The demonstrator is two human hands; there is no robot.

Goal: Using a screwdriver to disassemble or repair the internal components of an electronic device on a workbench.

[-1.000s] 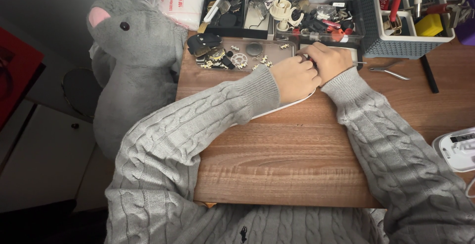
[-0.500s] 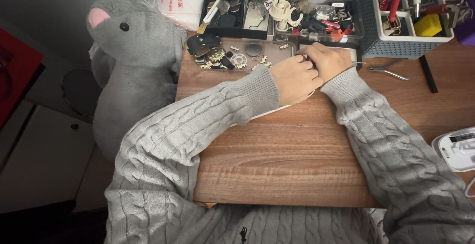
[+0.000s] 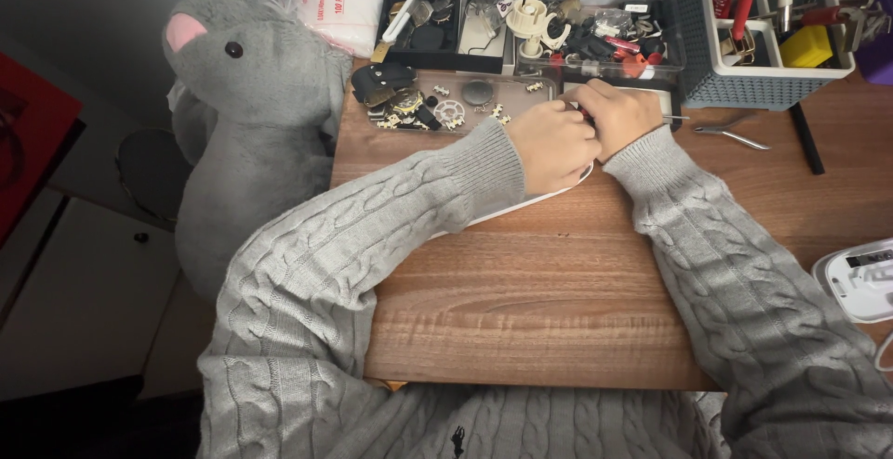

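Hands curled together | held item hidden | white tray mostly covered

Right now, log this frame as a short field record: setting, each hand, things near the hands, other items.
setting: wooden desk, seen from above
left hand: closed loosely, knuckles up, meeting the right hand
right hand: fingers curled against the left; anything held is hidden
under the hands: white tray, only its edge showing
near left: clear tray of small metal parts
near right: pliers
behind: grey tool basket
desk's left: grey plush mouse
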